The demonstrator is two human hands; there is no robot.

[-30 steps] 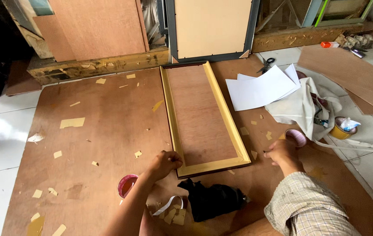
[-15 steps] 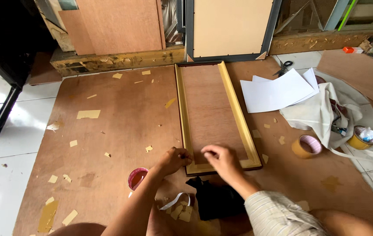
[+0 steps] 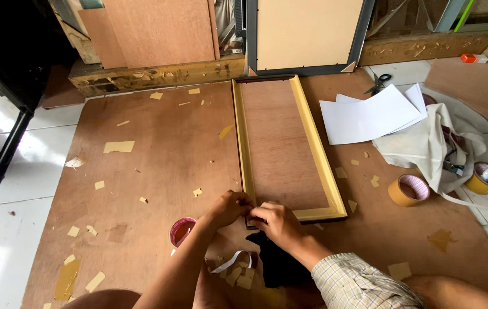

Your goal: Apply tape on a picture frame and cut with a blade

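A long yellow picture frame with a brown backing board lies flat on the brown plywood floor sheet. My left hand and my right hand meet at the frame's near left corner, fingers pinched on its edge. What the fingertips hold there is too small to tell. A black object lies just under my right wrist. A strip of white tape backing curls beside my left forearm.
A pink-cored tape roll sits left of my left arm; a tan tape roll lies right of the frame. White paper sheets, scissors, a cloth bag and a framed board are beyond. Tape scraps litter the sheet.
My right hand came from the right side of the frame to its near left corner and joined my left hand. The view shifted left and closer.
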